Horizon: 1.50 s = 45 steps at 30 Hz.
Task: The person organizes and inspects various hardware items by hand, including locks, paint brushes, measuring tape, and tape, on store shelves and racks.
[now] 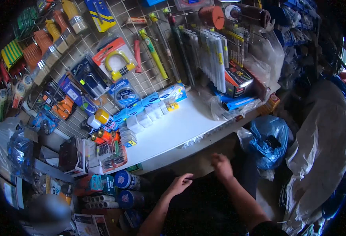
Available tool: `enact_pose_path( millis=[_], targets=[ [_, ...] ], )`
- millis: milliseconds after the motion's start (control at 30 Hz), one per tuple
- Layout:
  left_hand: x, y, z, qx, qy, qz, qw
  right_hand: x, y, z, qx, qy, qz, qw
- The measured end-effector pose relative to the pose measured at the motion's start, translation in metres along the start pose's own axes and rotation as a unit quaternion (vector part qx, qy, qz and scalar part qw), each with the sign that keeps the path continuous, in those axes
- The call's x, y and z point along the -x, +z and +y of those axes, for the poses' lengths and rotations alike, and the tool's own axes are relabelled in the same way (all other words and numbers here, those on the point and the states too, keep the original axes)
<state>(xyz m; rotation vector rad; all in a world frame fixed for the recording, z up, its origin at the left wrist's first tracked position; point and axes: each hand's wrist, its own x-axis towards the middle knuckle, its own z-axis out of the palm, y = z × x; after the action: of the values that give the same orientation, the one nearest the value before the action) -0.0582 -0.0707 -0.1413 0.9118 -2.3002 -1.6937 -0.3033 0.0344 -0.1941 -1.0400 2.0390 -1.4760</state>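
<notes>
My left hand point(181, 185) is in front of my body, below the white shelf's front edge. Its fingers are loosely bent and apart, with nothing seen in them. To its right and a little higher is my right hand point(222, 167), its fingers curled and smeared by motion, so I cannot make out whether it holds anything. Neither hand touches the white shelf point(169, 135). Along that shelf's back stand small clear packs point(143, 118) and blue boxes point(149, 99). A yellow padlock in packaging point(118, 65) hangs on the wire grid above.
Paintbrushes point(43, 49) hang at the upper left. Spray cans point(102, 118) stand at the shelf's left end. Round blue-lidded tins point(126, 188) are stacked below. A blue plastic bag point(270, 137) lies at the right, beside a large pale plastic sheet point(318, 149).
</notes>
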Motion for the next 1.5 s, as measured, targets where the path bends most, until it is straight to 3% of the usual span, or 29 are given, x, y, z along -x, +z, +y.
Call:
enact_pose_path(
  millis=[33, 67, 133, 233, 267, 300, 367, 433, 500, 567, 633, 700, 733, 800, 867, 900, 967, 1000, 1033, 1067, 1133, 1233, 1400, 1500],
  targets=[
    [0.007, -0.011, 0.001, -0.049, 0.003, 0.015, 0.999, 0.001, -0.017, -0.016, 0.197, -0.028, -0.018, 0.98],
    [0.015, -0.02, -0.001, -0.098, 0.003, 0.028, 0.995, 0.003, -0.036, -0.035, 0.385, -0.056, -0.033, 0.921],
    [0.03, -0.029, -0.014, -0.179, 0.052, 0.072, 0.98, 0.012, -0.012, 0.011, 0.543, -0.032, -0.151, 0.826],
    [0.043, -0.021, -0.035, -0.202, 0.126, 0.149, 0.96, 0.033, 0.044, 0.061, 0.692, -0.146, -0.292, 0.643],
    [0.043, -0.018, -0.033, -0.228, 0.135, 0.138, 0.954, 0.042, 0.076, 0.137, 0.564, -0.189, -0.227, 0.771],
    [0.043, -0.019, -0.028, -0.254, 0.143, 0.127, 0.948, 0.05, 0.107, 0.209, 0.41, -0.251, -0.179, 0.859],
    [0.043, -0.018, -0.024, -0.259, 0.141, 0.126, 0.947, 0.046, 0.104, 0.185, 0.292, -0.121, -0.329, 0.89],
    [0.045, -0.023, -0.024, -0.225, 0.132, 0.108, 0.959, 0.04, 0.093, 0.137, 0.167, 0.015, -0.464, 0.87],
    [0.047, -0.034, -0.022, -0.148, 0.099, 0.087, 0.98, 0.024, 0.079, 0.103, 0.136, -0.011, -0.48, 0.867],
    [0.049, -0.05, -0.015, -0.018, 0.04, 0.058, 0.997, 0.01, 0.062, 0.075, 0.193, -0.194, -0.375, 0.886],
    [0.049, -0.066, -0.003, -0.021, 0.049, 0.067, 0.996, 0.008, 0.06, 0.031, 0.073, 0.005, -0.319, 0.945],
    [0.046, -0.077, 0.012, -0.026, 0.046, 0.086, 0.995, 0.03, 0.096, 0.12, 0.208, 0.03, -0.329, 0.92],
    [0.043, -0.081, 0.018, -0.033, 0.062, 0.099, 0.993, 0.036, 0.103, 0.151, 0.217, -0.02, -0.445, 0.868],
    [0.039, -0.093, 0.046, -0.067, 0.037, 0.104, 0.992, 0.034, 0.113, 0.176, 0.225, -0.123, -0.649, 0.716],
    [0.029, -0.108, 0.086, 0.097, 0.075, 0.195, 0.973, 0.023, 0.093, 0.131, 0.026, 0.002, -0.646, 0.763],
    [0.025, -0.134, 0.122, 0.046, 0.107, 0.239, 0.964, 0.019, 0.076, 0.1, -0.075, 0.068, -0.633, 0.767],
    [0.004, -0.195, 0.184, 0.086, 0.214, 0.382, 0.895, 0.004, 0.049, 0.042, 0.017, 0.103, -0.577, 0.81],
    [0.0, -0.211, 0.241, 0.221, 0.233, 0.412, 0.853, 0.001, 0.044, 0.028, 0.065, 0.118, -0.546, 0.827],
    [-0.01, -0.236, 0.267, 0.186, 0.312, 0.415, 0.835, 0.001, 0.051, 0.047, 0.058, 0.142, -0.531, 0.833],
    [-0.022, -0.256, 0.294, 0.109, 0.294, 0.455, 0.833, 0.0, 0.047, 0.045, 0.089, 0.115, -0.517, 0.843],
    [-0.072, -0.297, 0.309, -0.07, 0.307, 0.55, 0.773, 0.0, 0.044, 0.04, 0.147, 0.061, -0.483, 0.861],
    [-0.098, -0.314, 0.329, -0.126, 0.256, 0.537, 0.794, -0.007, 0.069, 0.092, 0.079, 0.062, -0.469, 0.877],
    [-0.103, -0.298, 0.324, 0.032, 0.332, 0.418, 0.845, 0.0, 0.057, 0.058, 0.061, 0.095, -0.473, 0.874],
    [-0.1, -0.294, 0.315, 0.089, 0.321, 0.389, 0.859, -0.006, 0.082, 0.13, 0.12, 0.046, -0.49, 0.862]
  ],
)
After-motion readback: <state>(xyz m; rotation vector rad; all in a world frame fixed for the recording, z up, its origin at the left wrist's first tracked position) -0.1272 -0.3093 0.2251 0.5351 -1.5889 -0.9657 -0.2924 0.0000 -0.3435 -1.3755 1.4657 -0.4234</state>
